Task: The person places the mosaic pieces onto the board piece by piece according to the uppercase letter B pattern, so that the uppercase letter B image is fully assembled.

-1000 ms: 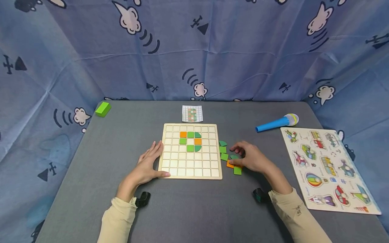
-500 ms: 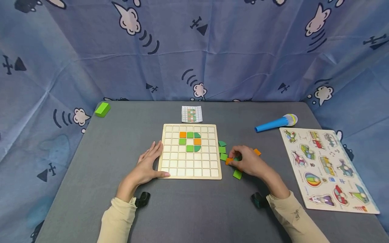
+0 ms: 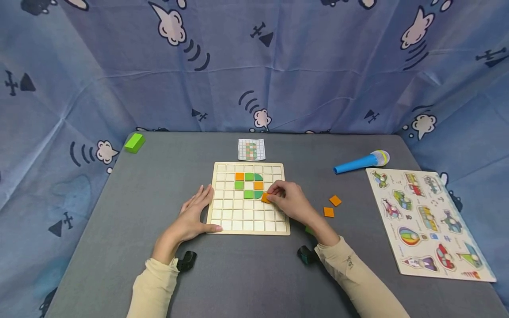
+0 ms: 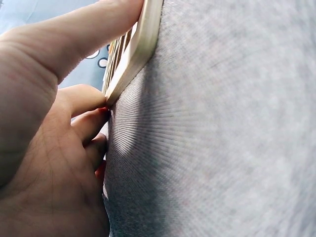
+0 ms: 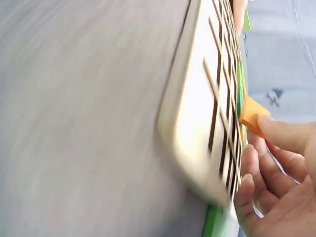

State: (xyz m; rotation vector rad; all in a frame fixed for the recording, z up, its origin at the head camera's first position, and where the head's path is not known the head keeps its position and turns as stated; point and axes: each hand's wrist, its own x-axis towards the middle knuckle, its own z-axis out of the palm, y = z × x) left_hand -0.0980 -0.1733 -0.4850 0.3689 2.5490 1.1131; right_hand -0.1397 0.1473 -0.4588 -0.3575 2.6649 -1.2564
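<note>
My right hand [image 3: 292, 201] pinches an orange square tile [image 3: 266, 197] between thumb and fingertips over the wooden grid board [image 3: 248, 215]. That tile [image 5: 253, 113] stands tilted in the right wrist view, close to the board's surface. Green and orange tiles fill several cells, among them a dark green quarter-round tile [image 3: 258, 177]. At the board's left edge lies my left hand [image 3: 193, 214], fingers straight along the side. Its thumb [image 4: 94, 37] rests on the board's near left corner.
Two loose orange tiles [image 3: 328, 212] lie right of the board; a green tile [image 3: 309, 230] is partly behind the right arm. A pattern card [image 3: 252, 149] sits beyond the board. Farther right are a blue toy microphone [image 3: 359, 162] and a picture puzzle [image 3: 429, 225]. A green block [image 3: 134, 143] stands back left.
My right hand has picked up an orange tile from the loose pieces and carried it left over the board. Two orange tiles now show where it was. The left hand has stayed put.
</note>
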